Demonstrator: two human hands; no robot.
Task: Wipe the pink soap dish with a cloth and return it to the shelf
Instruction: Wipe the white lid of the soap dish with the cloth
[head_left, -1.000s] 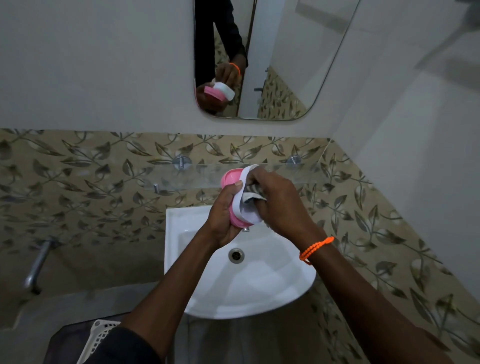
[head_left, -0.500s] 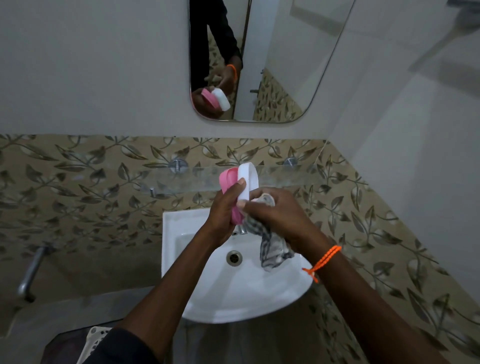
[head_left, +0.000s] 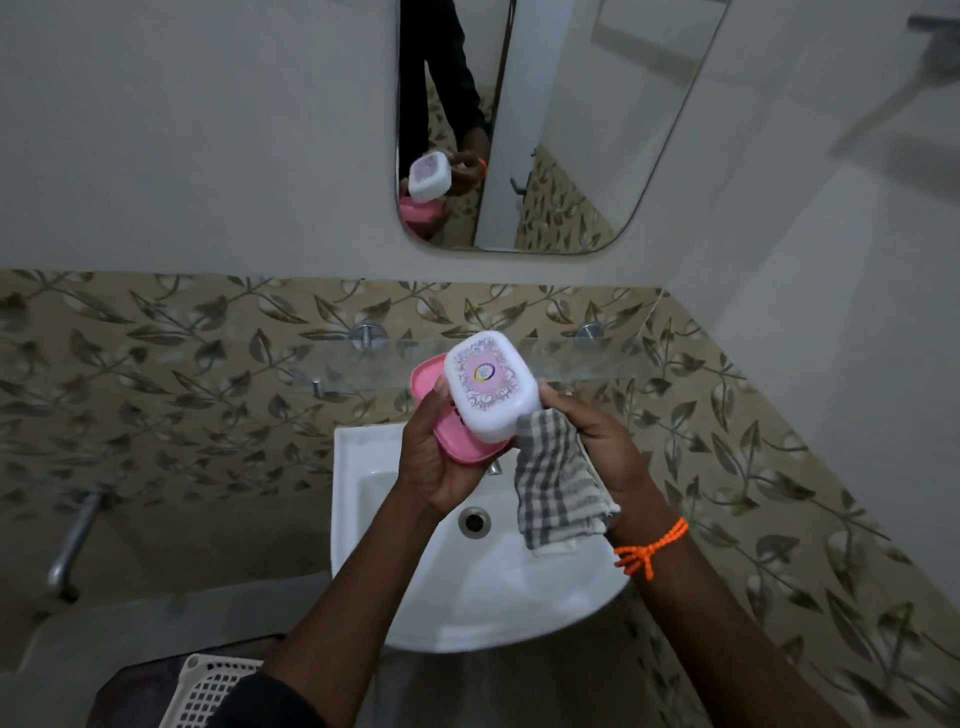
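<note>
The pink soap dish (head_left: 440, 432) is held above the sink, its white patterned lid (head_left: 491, 387) swung over its top and facing me. My left hand (head_left: 434, 467) grips the pink base from below, thumb on its edge. My right hand (head_left: 597, 447) holds a grey-and-white checked cloth (head_left: 556, 488), which hangs from the palm, and its fingertips touch the lid's right side. The glass shelf (head_left: 576, 358) runs along the wall just behind the dish.
A white corner sink (head_left: 374, 545) with a drain (head_left: 474, 521) lies below the hands. A mirror (head_left: 571, 119) hangs above and reflects the dish. A metal tap (head_left: 72, 540) sticks out at the left. A white basket (head_left: 208, 686) sits at the bottom left.
My right hand stopped rubbing the dish and dropped to its right side, cloth hanging down. The dish turned from edge-on so that the white lid's top faces me.
</note>
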